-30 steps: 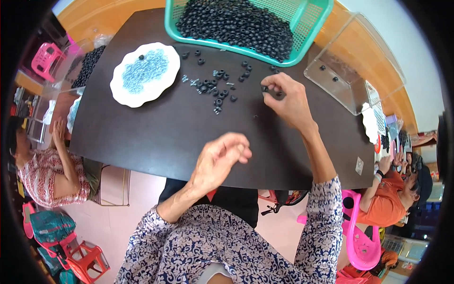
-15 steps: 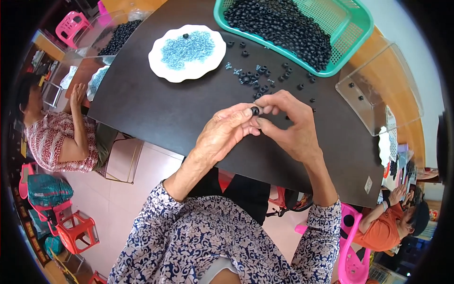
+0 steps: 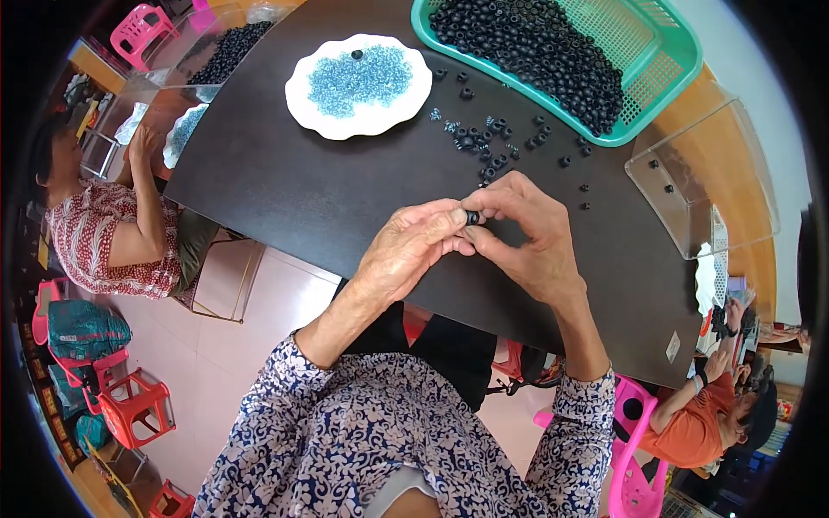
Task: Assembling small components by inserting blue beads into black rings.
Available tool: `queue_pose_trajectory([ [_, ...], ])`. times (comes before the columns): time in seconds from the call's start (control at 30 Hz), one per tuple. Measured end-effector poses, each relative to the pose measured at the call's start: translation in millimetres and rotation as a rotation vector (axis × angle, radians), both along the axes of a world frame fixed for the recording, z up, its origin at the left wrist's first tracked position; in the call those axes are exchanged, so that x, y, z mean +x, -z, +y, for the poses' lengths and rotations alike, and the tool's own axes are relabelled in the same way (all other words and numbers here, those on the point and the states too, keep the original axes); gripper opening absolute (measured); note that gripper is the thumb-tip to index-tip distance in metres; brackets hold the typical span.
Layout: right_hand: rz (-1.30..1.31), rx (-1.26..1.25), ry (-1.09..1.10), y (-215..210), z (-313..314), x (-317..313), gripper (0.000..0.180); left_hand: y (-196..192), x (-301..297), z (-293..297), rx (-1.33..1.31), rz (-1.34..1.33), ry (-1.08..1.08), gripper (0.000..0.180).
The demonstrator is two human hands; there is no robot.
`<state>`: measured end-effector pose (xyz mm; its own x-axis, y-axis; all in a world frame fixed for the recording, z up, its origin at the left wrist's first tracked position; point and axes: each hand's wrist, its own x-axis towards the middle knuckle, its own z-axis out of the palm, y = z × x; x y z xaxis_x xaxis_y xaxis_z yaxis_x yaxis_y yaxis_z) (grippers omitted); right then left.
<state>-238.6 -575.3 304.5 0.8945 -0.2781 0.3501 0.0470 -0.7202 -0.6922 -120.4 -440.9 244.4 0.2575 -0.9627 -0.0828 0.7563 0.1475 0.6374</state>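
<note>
Far left, I'm seeing a person in a red-and-white patterned top (image 3: pixel 108 237) sitting at the table (image 3: pixel 259 177), beyond them a clear bin (image 3: pixel 200 62) holding black pieces. Moving right: a white scalloped plate (image 3: pixel 382 123) is sitting on the table's far side, carrying light-blue bits (image 3: pixel 363 82) and one black piece (image 3: pixel 357 54). Left hand (image 3: pixel 410 246) is pinching a small black part (image 3: pixel 472 217) between thumb and fingers; it's hanging above the table, near side of the loose parts (image 3: pixel 484 141). Right hand (image 3: pixel 534 240) is gripping that same part's right end by thumb and forefinger. Beyond the hands, a green basket (image 3: pixel 609 141) is holding a heap of black parts (image 3: pixel 535 60). Right, a clear box (image 3: pixel 712 155) is holding two more. Far right, a person in orange (image 3: pixel 691 432) is working.
</note>
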Motion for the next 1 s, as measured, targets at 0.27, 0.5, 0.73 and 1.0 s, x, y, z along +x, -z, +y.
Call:
queue_pose_trajectory([
  [0.27, 0.06, 0.254, -0.145, -4.9, -9.7, 10.4, 0.025, -1.5, 11.2, 7.3, 0.05, -0.144, -0.021, 0.021],
  [0.5, 0.133, -0.008, -0.005, -20.0, -38.0, 91.7, 0.013, -2.4, 10.0, 16.9, 0.18, -0.389, -0.103, 0.018],
  [0.73, 0.134, -0.589, -0.179, 9.1, -55.1, 171.5, 0.019, -5.1, 10.6, 19.0, 0.181, -0.492, -0.067, 0.02],
  [1.0, 0.132, -0.172, 0.052, -2.9, -78.8, 160.1, 0.012, -6.3, 12.8, 20.1, 0.167, -0.487, -0.061, 0.016],
])
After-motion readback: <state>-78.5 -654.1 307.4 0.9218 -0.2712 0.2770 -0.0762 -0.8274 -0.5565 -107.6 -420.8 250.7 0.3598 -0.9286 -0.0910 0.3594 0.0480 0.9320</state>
